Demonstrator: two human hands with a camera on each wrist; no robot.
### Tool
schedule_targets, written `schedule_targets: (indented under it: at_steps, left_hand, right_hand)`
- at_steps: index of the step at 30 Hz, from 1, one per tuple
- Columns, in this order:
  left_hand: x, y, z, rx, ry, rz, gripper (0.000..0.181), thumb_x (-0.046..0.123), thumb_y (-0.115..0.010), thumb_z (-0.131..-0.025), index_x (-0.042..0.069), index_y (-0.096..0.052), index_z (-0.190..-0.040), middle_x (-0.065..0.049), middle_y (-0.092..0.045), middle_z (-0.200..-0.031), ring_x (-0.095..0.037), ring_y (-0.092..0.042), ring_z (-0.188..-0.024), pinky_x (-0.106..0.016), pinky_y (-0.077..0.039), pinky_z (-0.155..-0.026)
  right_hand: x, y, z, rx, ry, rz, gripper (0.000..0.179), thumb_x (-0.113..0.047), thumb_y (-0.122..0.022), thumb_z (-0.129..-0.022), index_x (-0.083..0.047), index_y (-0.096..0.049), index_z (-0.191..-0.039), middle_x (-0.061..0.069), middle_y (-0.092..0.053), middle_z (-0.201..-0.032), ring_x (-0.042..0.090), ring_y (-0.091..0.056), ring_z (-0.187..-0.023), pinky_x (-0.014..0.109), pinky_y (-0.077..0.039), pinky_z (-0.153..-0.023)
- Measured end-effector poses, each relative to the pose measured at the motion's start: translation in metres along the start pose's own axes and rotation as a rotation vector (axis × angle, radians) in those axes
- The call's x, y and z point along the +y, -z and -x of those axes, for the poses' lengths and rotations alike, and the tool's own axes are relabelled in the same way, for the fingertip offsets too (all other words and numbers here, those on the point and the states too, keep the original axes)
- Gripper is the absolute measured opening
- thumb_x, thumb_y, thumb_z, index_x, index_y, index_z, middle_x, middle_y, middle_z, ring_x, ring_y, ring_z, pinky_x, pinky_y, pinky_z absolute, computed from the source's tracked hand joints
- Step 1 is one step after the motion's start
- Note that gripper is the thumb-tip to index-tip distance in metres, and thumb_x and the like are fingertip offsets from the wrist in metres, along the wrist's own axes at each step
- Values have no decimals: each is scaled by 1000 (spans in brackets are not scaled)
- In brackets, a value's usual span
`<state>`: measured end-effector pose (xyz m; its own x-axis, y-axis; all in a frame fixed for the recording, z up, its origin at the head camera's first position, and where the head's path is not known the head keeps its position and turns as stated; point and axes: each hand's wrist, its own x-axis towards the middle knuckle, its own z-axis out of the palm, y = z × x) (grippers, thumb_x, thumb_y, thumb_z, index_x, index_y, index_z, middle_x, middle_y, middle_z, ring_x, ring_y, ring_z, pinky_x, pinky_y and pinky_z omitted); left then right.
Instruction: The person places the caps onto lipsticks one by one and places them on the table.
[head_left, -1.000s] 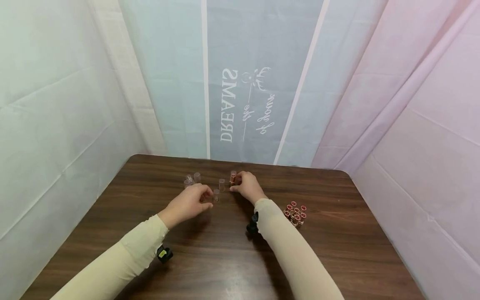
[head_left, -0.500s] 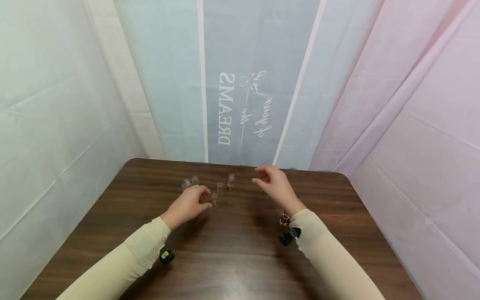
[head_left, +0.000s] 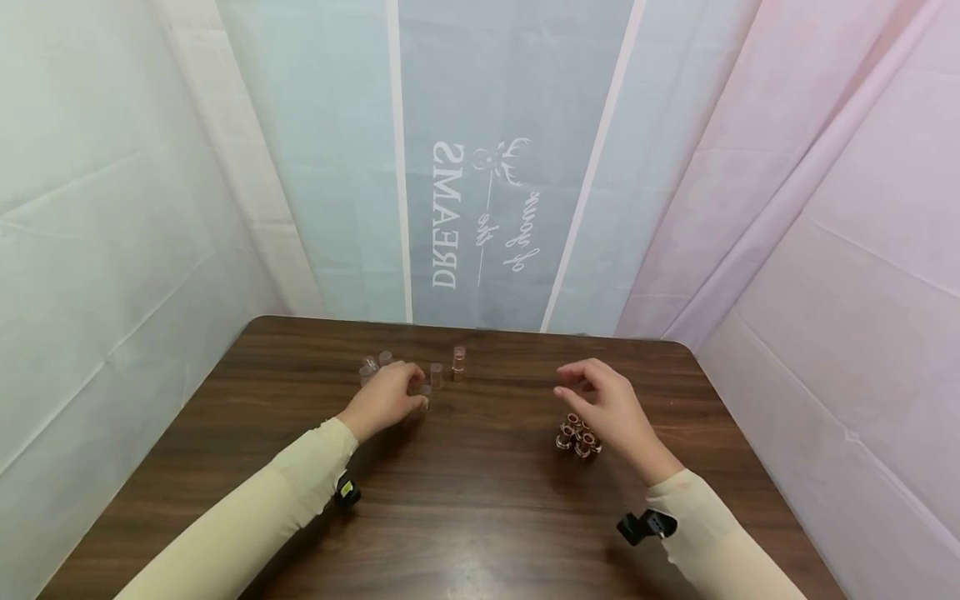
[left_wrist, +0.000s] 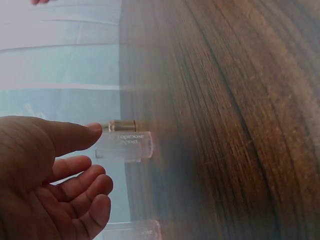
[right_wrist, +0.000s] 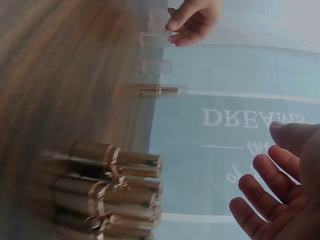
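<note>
My left hand (head_left: 384,400) hovers with loosely bent fingers beside a clear lipstick cap (head_left: 426,393); thumb and fingertips are right at it, not wrapped round it. Another clear cap (head_left: 437,375) stands just beyond. In the left wrist view, a clear cap (left_wrist: 132,146) with printed lettering shows past the thumb. A gold lipstick (head_left: 459,364) with a clear cap over it stands upright at the far middle. My right hand (head_left: 611,408), fingers parted and holding nothing, is above and behind a cluster of gold lipstick tubes (head_left: 577,437); in the right wrist view these tubes (right_wrist: 127,195) stand uncapped.
More clear caps (head_left: 371,367) stand left of the left hand, partly hidden by it. The dark wooden table (head_left: 450,500) meets printed cloth (head_left: 480,208) at its back edge. White cloth walls (head_left: 112,250) flank both sides.
My right hand has let go of the capped lipstick at the far middle and moved right and nearer, to the gold tubes. My left hand has barely shifted.
</note>
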<state>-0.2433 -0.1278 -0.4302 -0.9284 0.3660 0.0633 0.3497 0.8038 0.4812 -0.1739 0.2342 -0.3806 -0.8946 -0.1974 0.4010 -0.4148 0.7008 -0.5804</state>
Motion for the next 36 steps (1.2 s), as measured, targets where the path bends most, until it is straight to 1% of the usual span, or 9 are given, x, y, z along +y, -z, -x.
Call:
schedule_targets:
  at_steps: [6,9,13,16,18,22,29,31,36]
  left_hand:
    - [-4,-1,-7,-31,15,19,34,23,-79,-92,5,-69,-118,-10,-69,-117,-27,-66,-111,-45,-55,-94]
    - [-5,1,-10,-33,25,42,32,23,-80,-92,6,-70,-116,-9,-70,-116,-26,-67,-110,-45,-55,-93]
    - [-7,0,-12,-31,25,53,28,22,-80,-91,7,-71,-113,-7,-72,-112,-23,-67,-105,-43,-56,-90]
    - [-7,-5,-11,-27,21,49,24,20,-80,-91,8,-71,-109,-6,-72,-106,-19,-67,-97,-41,-56,-86]
    - [-6,-8,-11,-24,19,48,21,19,-80,-91,8,-71,-107,-5,-71,-101,-18,-66,-92,-39,-56,-83]
    - [-4,-10,-11,-24,15,44,19,18,-80,-91,8,-71,-105,-3,-71,-98,-16,-66,-90,-39,-56,-81]
    - [-5,-9,-11,-12,4,44,17,17,-80,-90,7,-72,-103,-4,-72,-96,-16,-67,-88,-38,-57,-79]
    - [-4,-9,-11,-11,3,47,17,17,-80,-91,7,-72,-103,-4,-72,-97,-16,-67,-88,-38,-57,-80]
    - [0,-7,-9,-16,5,55,18,17,-79,-92,8,-72,-106,-4,-73,-100,-16,-67,-90,-39,-57,-80]
  right_hand:
    - [7,5,20,34,2,21,25,-16,-81,-90,-14,-72,-114,-2,-69,-106,14,-66,-93,35,-59,-79]
    - [13,7,26,46,-12,11,25,-15,-81,-90,-13,-72,-114,0,-69,-104,13,-65,-91,34,-60,-77]
    - [22,11,35,65,-41,2,27,-15,-82,-89,-11,-72,-114,0,-70,-103,8,-65,-89,29,-59,-75]
    - [30,13,44,70,-70,5,27,-16,-83,-88,-12,-73,-113,0,-70,-105,12,-66,-89,26,-58,-75]
    - [34,15,49,64,-93,10,28,-17,-83,-88,-11,-72,-114,1,-71,-107,17,-67,-91,27,-58,-76]
    - [41,20,59,26,-138,42,35,-20,-86,-85,-10,-72,-115,1,-72,-110,24,-68,-97,34,-58,-81]
    - [50,26,68,-51,-217,81,43,-26,-89,-82,-10,-71,-118,4,-72,-114,24,-67,-103,47,-56,-87]
    - [52,26,69,-66,-248,86,44,-28,-88,-82,-9,-71,-118,6,-72,-114,26,-68,-102,46,-56,-85]
    - [59,23,72,-126,-359,103,42,-29,-87,-84,-10,-70,-118,7,-72,-114,25,-69,-99,38,-56,-80]
